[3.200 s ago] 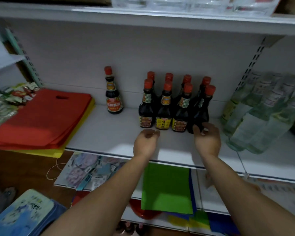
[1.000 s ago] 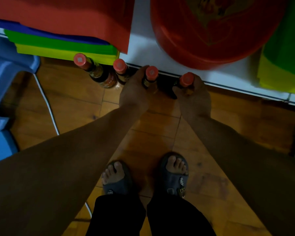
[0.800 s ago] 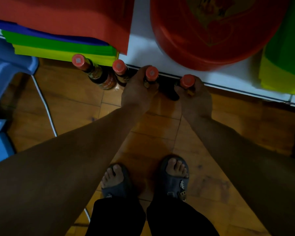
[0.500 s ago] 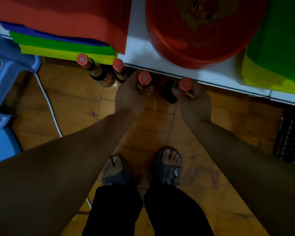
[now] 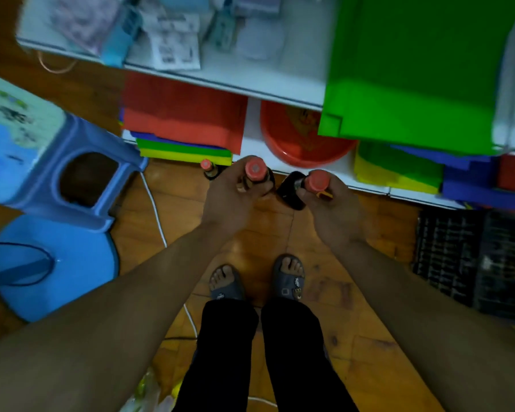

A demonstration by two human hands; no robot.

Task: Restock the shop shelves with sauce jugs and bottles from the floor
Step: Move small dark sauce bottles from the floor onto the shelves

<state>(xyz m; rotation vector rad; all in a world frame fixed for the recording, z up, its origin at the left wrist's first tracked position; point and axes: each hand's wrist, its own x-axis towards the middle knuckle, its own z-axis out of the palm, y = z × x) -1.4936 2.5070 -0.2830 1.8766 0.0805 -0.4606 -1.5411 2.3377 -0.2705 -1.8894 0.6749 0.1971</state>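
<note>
The left hand [image 5: 232, 203] held one red-capped sauce bottle [image 5: 254, 171] by the neck, fingers clenched round it. The right hand [image 5: 332, 212] gripped a second bottle [image 5: 317, 180] likewise. Both hung above the wooden floor [image 5: 280, 230], just before the bottom shelf [image 5: 250, 148]. A third bottle [image 5: 207, 167] stood on the floor nearby.

Three dark sauce bottles with red caps show near the middle of the frame, seen from above. The left bottle [image 5: 254, 171] is gripped round its neck by the left hand [image 5: 231, 203], cap facing the camera. The right bottle [image 5: 292, 190], held in the right hand [image 5: 332, 211], is tilted, its dark body angled leftward. The third bottle [image 5: 207, 168] stands on the floor [image 5: 268, 233] just left of them, at the edge of the lowest shelf [image 5: 252, 135].
</note>
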